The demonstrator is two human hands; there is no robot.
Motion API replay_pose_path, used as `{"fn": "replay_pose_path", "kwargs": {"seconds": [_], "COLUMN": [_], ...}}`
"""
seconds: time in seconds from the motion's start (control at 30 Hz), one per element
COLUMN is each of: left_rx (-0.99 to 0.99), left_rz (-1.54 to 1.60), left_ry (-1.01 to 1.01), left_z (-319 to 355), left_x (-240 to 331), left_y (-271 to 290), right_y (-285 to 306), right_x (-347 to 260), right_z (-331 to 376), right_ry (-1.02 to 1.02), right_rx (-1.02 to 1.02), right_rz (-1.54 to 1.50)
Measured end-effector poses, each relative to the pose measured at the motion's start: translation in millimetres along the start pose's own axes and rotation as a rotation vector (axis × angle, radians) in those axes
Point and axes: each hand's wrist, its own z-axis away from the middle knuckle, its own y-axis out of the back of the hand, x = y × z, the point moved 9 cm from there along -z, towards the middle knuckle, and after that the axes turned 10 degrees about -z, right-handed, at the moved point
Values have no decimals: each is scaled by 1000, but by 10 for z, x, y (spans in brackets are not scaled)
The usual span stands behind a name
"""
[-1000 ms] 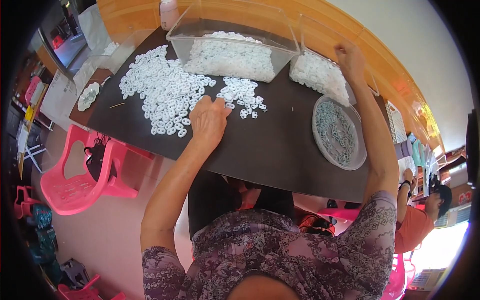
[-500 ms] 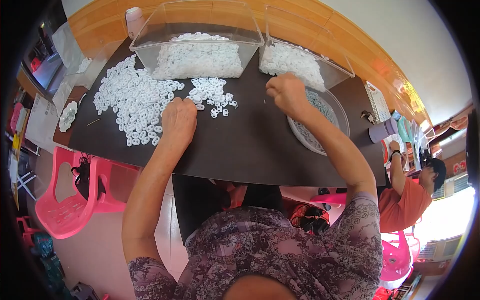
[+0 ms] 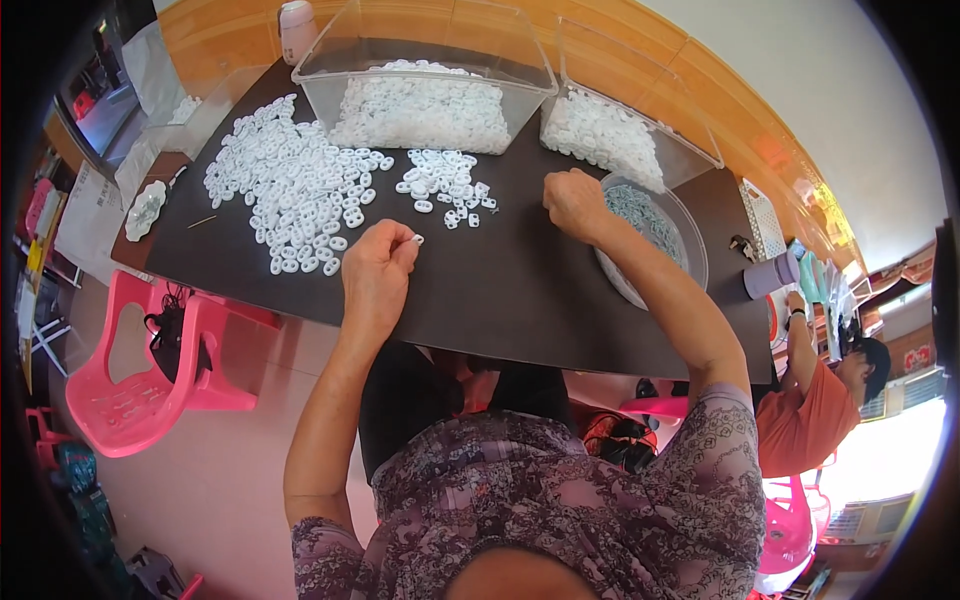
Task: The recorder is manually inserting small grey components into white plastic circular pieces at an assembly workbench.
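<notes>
Inspector: Report the left hand.

Observer: The left hand rests low over the dark table, fingers curled in, pinching one small white ring piece between thumb and fingertip. The piece sits at the top of the hand, just clear of the table surface.

Inspector: And the right hand?

Observer: The right hand is closed into a loose fist beside the left rim of the round grey dish. Whether anything is held inside the fist, I cannot tell.

Inspector: Location of the loose stock?

Observer: A large spread of white ring pieces lies on the table to the left of the left hand. A smaller cluster lies between the two hands, slightly farther from the person. Neither hand touches either group.

Inspector: Containers?

Observer: Two clear plastic bins at the far edge: the larger bin heaped with white pieces, the smaller bin to its right likewise filled. The grey dish holds small greyish parts.

Inspector: Surroundings?

Observer: A pink plastic chair stands to the left of the table. Another person in an orange shirt sits at the right.
</notes>
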Motion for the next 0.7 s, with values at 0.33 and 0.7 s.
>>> {"fn": "replay_pose_path", "kwargs": {"seconds": [0.33, 0.7], "left_rx": [-52, -60], "left_rz": [737, 916], "left_ry": [152, 248], "left_z": [177, 322], "left_x": [15, 0], "left_y": [-156, -214], "right_y": [145, 95], "right_x": [-62, 4], "right_z": [100, 23], "right_ry": [-40, -69], "right_rx": [-97, -64], "right_rz": [-171, -212]}}
